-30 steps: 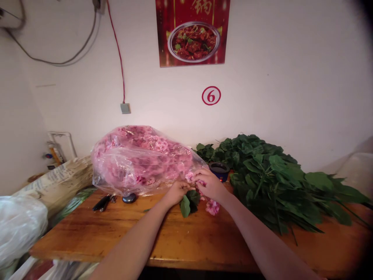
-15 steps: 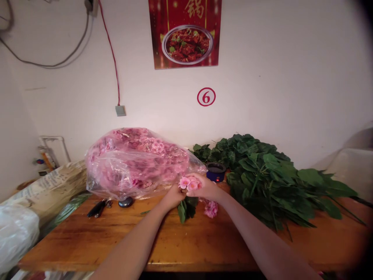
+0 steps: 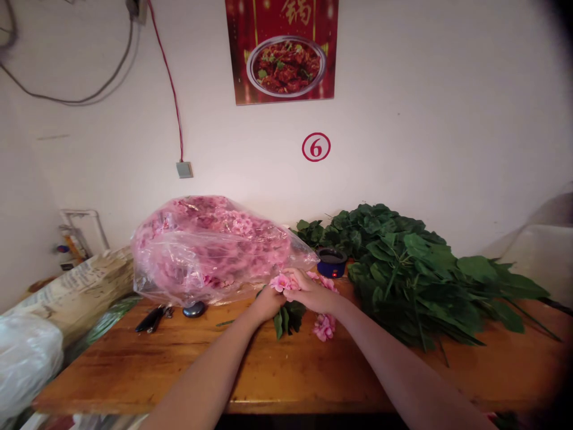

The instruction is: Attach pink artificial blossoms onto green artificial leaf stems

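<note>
Gripping pink blossoms (image 3: 282,283) between thumb and fingers, the right hand (image 3: 316,294) meets the left hand (image 3: 268,303), which looks closed round the base of some green leaves (image 3: 289,318), its fingertips hidden; both bunches sit midway along the tabletop (image 3: 268,373), nearer its far edge than its near one; whether they are joined cannot be told. A blossom could come loose if the right hand pinches too hard or pulls off line, and leaves could slide out if the left slackens; the blue pot (image 3: 331,269), its red light lit, stands just beyond the right hand, so a careless reach might knock it, or burn if it is hot; a loose blossom cluster (image 3: 324,327) beside the right wrist could be crushed by a lowered forearm. The leaves point down towards the near edge, their long axis running roughly far to near; the blossoms face up and towards the near edge, in a row running left to right; the stems are hidden.
</note>
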Tool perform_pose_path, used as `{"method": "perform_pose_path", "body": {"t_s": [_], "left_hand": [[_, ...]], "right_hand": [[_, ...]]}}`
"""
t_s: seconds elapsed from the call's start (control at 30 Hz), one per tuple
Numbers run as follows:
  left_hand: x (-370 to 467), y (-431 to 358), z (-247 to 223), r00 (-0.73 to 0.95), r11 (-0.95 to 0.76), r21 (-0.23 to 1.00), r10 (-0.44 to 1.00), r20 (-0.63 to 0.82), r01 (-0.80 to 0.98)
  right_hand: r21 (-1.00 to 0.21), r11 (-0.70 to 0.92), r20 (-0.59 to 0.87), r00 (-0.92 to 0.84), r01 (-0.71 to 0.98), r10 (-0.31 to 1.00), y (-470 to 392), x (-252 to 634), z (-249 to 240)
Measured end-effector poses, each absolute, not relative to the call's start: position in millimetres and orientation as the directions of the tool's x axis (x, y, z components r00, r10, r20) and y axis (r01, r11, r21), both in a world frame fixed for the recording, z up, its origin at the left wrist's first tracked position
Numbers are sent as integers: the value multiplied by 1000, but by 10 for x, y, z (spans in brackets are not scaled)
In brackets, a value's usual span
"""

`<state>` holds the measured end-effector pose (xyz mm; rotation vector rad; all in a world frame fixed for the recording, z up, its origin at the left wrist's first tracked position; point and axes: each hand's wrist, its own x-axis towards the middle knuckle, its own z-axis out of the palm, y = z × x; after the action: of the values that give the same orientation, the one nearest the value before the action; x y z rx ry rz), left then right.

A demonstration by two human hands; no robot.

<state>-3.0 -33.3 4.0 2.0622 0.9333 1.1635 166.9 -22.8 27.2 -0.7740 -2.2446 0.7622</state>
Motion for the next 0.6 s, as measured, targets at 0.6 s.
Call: {"method": "perform_pose_path", "body": {"t_s": [0.6], "left_hand": [[1,-428,113,295,-474,745,879,374,468]], "right_hand": [[-484,811,572,-582,330,578,-340,1479,313]]}}
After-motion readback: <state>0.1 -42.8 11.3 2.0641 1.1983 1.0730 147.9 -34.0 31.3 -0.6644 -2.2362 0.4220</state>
